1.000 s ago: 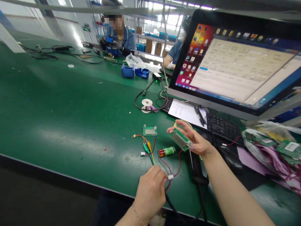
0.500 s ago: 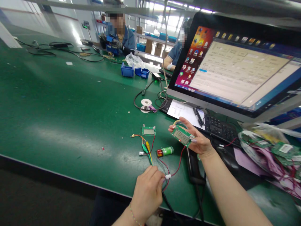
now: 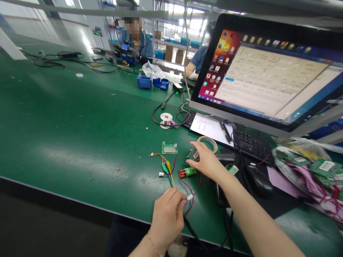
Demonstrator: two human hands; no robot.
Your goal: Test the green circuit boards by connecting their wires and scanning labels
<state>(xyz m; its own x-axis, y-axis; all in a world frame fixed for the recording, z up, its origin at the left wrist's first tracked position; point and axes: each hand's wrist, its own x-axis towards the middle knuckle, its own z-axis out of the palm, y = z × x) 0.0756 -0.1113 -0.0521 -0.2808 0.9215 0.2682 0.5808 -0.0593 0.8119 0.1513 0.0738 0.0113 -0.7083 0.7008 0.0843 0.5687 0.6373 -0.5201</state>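
My left hand point(image 3: 168, 214) is closed in a pinch at the white wire connector point(image 3: 189, 197), which joins red leads from the battery and the board. My right hand point(image 3: 206, 160) grips a small green circuit board point(image 3: 193, 154) by its edges, between thumb and fingers. The board is turned so its labelled side shows and its display is hidden. Just below it lies the green-wrapped battery point(image 3: 187, 172). Left of both hands, a second circuit board point(image 3: 169, 149) with a blank display lies flat. Green and yellow clips point(image 3: 168, 166) rest beside its red lead.
A roll of tape point(image 3: 214, 142) lies behind my right hand, near the keyboard point(image 3: 249, 144) and monitor point(image 3: 262, 82). More boards point(image 3: 325, 171) are piled at right. A wire spool point(image 3: 166, 120) and blue bins point(image 3: 144, 81) stand farther back. A co-worker point(image 3: 136, 43) sits across the table.
My right hand has lowered the circuit board and moved it left, turning its display out of sight. The tape roll and another green battery-like item are now uncovered. My left hand has barely moved.
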